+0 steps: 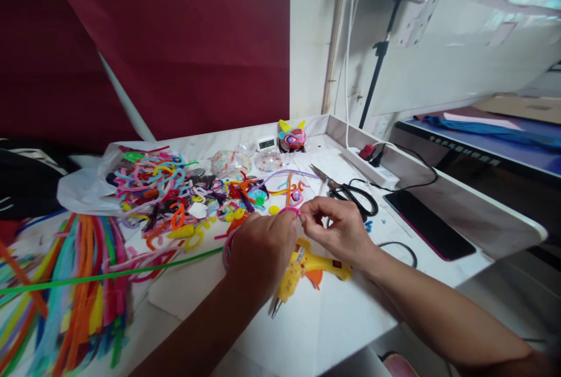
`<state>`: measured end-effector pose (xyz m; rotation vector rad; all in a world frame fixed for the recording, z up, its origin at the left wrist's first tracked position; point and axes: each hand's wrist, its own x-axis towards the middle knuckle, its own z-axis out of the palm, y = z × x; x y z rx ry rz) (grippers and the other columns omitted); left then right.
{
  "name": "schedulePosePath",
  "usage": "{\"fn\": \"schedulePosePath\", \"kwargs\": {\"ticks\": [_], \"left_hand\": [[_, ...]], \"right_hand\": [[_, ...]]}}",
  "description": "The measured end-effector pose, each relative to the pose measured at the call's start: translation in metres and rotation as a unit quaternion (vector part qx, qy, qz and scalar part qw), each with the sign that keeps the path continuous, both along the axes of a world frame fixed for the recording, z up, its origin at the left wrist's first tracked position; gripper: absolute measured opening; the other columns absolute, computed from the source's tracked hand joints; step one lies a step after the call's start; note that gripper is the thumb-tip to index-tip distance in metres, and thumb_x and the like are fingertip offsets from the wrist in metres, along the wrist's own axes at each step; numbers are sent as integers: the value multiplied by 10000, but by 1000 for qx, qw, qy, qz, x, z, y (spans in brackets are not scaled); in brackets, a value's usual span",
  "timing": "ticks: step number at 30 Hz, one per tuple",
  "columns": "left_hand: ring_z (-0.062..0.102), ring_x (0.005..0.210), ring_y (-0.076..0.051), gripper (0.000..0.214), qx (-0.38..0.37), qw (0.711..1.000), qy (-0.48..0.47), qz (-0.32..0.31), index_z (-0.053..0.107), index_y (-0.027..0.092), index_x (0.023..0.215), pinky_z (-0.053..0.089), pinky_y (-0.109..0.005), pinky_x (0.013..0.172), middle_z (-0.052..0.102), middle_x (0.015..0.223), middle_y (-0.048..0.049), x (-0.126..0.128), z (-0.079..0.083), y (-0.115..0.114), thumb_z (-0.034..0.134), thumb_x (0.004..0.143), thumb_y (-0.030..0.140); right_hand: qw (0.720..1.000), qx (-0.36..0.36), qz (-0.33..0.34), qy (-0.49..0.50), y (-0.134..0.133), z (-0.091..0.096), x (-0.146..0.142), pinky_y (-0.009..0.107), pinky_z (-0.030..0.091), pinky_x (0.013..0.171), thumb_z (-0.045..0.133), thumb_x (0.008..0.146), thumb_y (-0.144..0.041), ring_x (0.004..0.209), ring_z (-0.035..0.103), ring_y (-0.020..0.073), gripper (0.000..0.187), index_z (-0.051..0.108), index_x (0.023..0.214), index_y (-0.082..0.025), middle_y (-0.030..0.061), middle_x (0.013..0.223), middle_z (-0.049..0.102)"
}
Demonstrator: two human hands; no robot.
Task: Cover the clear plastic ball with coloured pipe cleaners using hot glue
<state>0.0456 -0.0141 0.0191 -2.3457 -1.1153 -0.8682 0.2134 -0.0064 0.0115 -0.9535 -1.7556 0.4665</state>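
My left hand and my right hand meet above the white table, both pinching a pink pipe cleaner that curls between the fingertips. A pink loop of it shows under the left hand at its left side. Just below the hands lies a yellow glue gun with an orange trigger, nozzle pointing toward me. A long green pipe cleaner runs left from under the left hand.
Straight pipe cleaners in many colours lie at the left, with bent scraps on a plastic bag behind. Black scissors, a power strip, a dark phone, a small clock and a colourful figure are on the table.
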Motion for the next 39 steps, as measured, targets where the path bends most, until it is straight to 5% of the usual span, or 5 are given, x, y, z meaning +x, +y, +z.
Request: {"fn": "schedulePosePath", "kwargs": {"ticks": [12,23,30,33,39], "left_hand": [[556,507,-176,228,8,1000,8,13,550,198,670,375,-298,551,561,520,9,2,0,-2,491,867,99],[542,521,-135,318,-167,983,-73,-12,584,187,658,343,-250,538,586,539,7,3,9,-2,424,931,224],[509,534,-118,303,-293,944,-149,-42,664,183,732,333,-236,546,566,553,23,0,22,-9,447,920,280],[488,555,-111,277,-357,911,-199,-55,667,176,761,333,-231,554,545,579,37,-3,26,-9,475,909,311],[456,608,-111,260,-454,830,-317,-64,637,180,757,349,-215,575,502,625,48,-7,28,1,518,877,377]], "right_hand": [[999,-36,-4,12,-2,-2,-2,201,405,523,552,735,-96,541,494,93,98,605,696,-168,-25,592,560],[987,137,-30,-73,0,-9,0,201,382,524,525,798,-103,547,476,87,110,545,734,-189,-35,622,523],[974,199,-55,-97,9,-8,11,221,406,561,551,819,-102,588,498,100,90,562,772,-178,-20,650,543],[986,145,-76,-29,12,-5,13,207,409,523,577,799,-92,553,506,90,91,599,772,-177,-25,642,576],[997,11,19,68,12,-3,11,233,485,581,599,779,-104,630,588,110,152,648,904,-175,10,783,646]]}}
